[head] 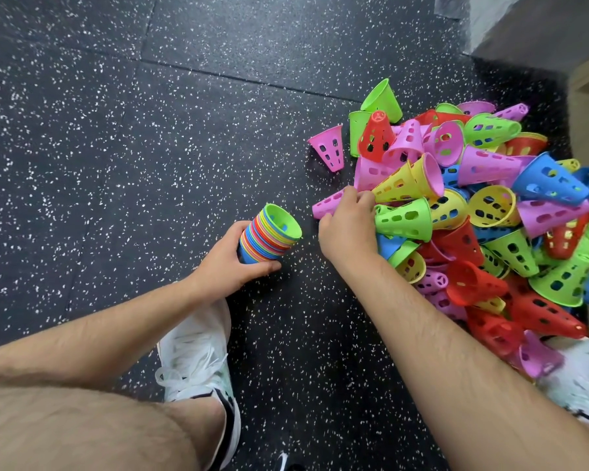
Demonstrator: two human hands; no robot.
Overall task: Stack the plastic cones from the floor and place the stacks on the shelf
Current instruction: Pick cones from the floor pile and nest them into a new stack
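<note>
Nearest, the left hand wraps its fingers round a nested stack of cones, a green one on top, low by the speckled floor. Just beyond, the right hand curls its fingers over a pink cone at the near edge of the pile, which is heaped along the floor's right edge. The cones look light, thin and fairly stiff, and are probably best pinched at the rim or the narrow end.

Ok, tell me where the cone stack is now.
In the head view the cone stack lies mid-frame in the left hand, left of the right hand, which grips a pink cone from the pile.
</note>
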